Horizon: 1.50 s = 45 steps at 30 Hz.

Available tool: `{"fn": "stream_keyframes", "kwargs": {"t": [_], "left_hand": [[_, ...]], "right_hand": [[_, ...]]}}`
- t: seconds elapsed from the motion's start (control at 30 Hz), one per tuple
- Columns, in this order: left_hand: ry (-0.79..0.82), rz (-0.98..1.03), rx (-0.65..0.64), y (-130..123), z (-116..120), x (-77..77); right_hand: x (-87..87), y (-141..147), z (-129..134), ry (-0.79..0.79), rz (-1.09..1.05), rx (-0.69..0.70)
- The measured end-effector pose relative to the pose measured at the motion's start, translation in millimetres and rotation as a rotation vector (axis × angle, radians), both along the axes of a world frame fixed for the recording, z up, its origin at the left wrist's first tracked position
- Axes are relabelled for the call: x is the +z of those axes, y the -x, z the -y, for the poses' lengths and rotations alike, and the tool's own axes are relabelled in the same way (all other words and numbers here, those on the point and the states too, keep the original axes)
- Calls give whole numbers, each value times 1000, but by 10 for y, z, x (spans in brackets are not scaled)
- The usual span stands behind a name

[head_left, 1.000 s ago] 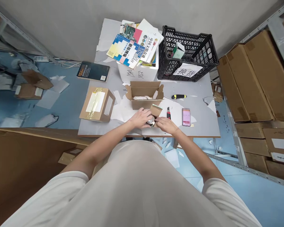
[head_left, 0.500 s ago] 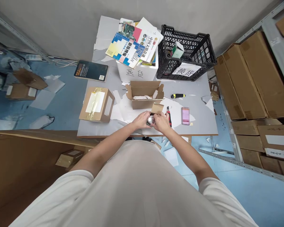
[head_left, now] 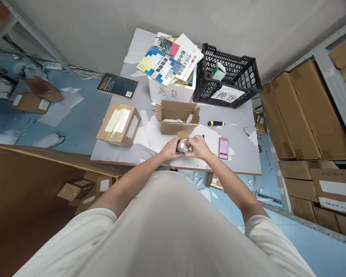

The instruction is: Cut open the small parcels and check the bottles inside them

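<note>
A shiny silver round-topped object (head_left: 185, 145) stands at the mouth of a small open box (head_left: 183, 134) near the table's front edge. The box has a raised cardboard flap at its far side, and its body is mostly hidden. From the left, my left hand (head_left: 170, 149) is closed around the side of this box. My right hand (head_left: 198, 147) pinches the right rim of the silver object with thumb and fingers. Just behind them is an open brown carton (head_left: 178, 128) with white packing pieces inside. A red and black box cutter is almost wholly covered by my right hand.
To the left lie a taped carton (head_left: 119, 125) and a dark book (head_left: 117, 85). Behind stand a white bin (head_left: 170, 92) heaped with books and a black crate (head_left: 229, 84). On the right are a yellow-black cutter (head_left: 216, 123) and a phone (head_left: 223, 148). Stacked cartons (head_left: 294, 115) fill the right shelf.
The silver object shows larger and higher out of the small box, with my right hand drawn slightly rightward on its rim. The camera view has tilted a little, and the phone screen is lit.
</note>
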<state>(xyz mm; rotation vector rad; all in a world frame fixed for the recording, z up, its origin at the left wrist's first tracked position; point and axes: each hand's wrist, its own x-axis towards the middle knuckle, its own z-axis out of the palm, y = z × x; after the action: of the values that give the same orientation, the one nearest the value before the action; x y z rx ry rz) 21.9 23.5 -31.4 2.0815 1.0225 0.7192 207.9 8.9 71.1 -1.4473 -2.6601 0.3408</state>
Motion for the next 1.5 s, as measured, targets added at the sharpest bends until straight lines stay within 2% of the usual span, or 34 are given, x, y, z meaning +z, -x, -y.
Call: {"fn": "stream_keyframes", "kwargs": {"t": [0.13, 0.4, 0.53, 0.6, 0.67, 0.73, 0.8, 0.9, 0.97, 1.1, 1.2, 1.33, 1.5], "left_hand": [[-5, 19, 69, 11, 55, -1], [-2, -10, 179, -46, 122, 35], [3, -35, 270, -23, 232, 106], [23, -25, 341, 4, 314, 203], [12, 72, 443, 35, 380, 364], [-12, 279, 504, 53, 407, 589], [21, 520, 487, 49, 391, 843], [138, 755, 485, 9, 343, 1158], [210, 858, 482, -19, 347, 1265], [394, 1000, 388, -53, 461, 1280], [546, 1027, 348, -58, 556, 1274], [661, 1031, 314, -37, 612, 1348], [844, 1002, 186, -16, 597, 1439]], "right_hand": [[259, -16, -48, -52, -153, 7], [1119, -25, -278, -226, -419, -60], [1431, 7, -438, -259, -541, -79], [1547, 37, -512, -249, -601, -71], [1652, 64, -585, -214, -663, -67], [1745, 79, -665, -160, -725, -64], [1816, 81, -755, -104, -788, -62], [1870, 71, -875, -12, -887, -59], [1863, 62, -917, 102, -952, -38], [1736, 54, -915, 375, -1057, -1], [1590, 58, -893, 468, -1124, -45], [1473, 37, -859, 478, -1170, -109], [1405, 5, -805, 437, -1129, -53]]}}
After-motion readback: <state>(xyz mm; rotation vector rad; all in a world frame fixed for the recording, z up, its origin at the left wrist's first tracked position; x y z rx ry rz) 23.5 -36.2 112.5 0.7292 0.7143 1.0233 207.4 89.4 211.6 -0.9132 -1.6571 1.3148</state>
